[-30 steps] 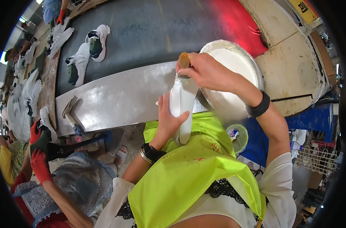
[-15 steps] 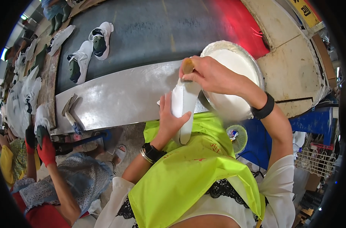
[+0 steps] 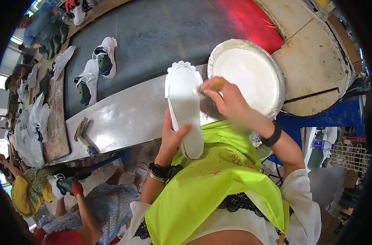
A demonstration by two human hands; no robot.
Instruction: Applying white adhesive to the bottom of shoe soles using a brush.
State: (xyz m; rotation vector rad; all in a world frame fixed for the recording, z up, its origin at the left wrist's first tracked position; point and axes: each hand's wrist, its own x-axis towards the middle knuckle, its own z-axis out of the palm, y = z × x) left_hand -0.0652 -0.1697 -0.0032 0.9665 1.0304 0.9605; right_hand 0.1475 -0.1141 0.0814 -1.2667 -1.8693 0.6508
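My left hand [image 3: 172, 136] grips a white shoe upper [image 3: 186, 112] by its near left side, thumb laid across the underside. The underside faces up, and the scalloped white edge points away from me. In my right hand [image 3: 233, 103] is a brush [image 3: 214, 85] with a short yellowish handle. Its bristles touch or nearly touch the upper's right edge; I cannot tell which. Just beyond this hand stands a round metal basin [image 3: 278, 77] with a coated rim, holding white liquid [image 3: 247, 69].
Two white shoes [image 3: 88, 79] with dark green inside lie on the dark conveyor belt [image 3: 141, 45]. A hammer-like tool [image 3: 83, 136] rests on the metal ledge [image 3: 124, 118]. At the left, a red-gloved co-worker [image 3: 77, 189] holds a shoe near plastic-wrapped shoes [image 3: 33, 126].
The shoe upper has turned from its side to underside up. My brush has gone from its far end to the right edge. The co-worker's gloved hands have moved nearer to me.
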